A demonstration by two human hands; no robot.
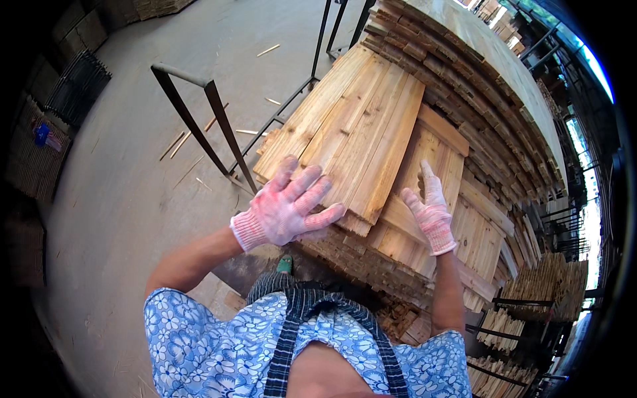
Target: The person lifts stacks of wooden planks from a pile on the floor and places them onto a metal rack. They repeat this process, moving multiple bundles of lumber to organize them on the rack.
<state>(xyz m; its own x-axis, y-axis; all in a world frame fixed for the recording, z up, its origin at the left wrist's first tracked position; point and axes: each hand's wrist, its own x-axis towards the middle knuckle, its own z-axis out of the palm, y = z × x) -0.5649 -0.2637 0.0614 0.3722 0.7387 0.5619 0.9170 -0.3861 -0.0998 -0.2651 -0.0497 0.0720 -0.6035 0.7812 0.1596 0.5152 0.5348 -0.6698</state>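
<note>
My left hand point(286, 207), in a pale pink-stained knit glove, is held at the near end of a stack of wooden boards point(352, 126). Its fingers are spread and hold nothing; I cannot tell whether they touch the wood. My right hand point(431, 215), gloved the same way, is upright with thumb and fingers apart. It is above a lower stack of joined wood panels point(424, 172), just right of the first stack. Nothing shows in its grasp. Both stacks rest on a thick pile of planks point(358, 255), whose ends face me.
A tall layered pile of panels point(464, 86) rises behind the boards. A black metal cart frame point(219, 126) stands at left. Thin wood offcuts point(179, 144) lie on the concrete floor point(133, 199). Racks of wood strips point(504, 328) stand at right, and a dark stack point(40, 149) at far left.
</note>
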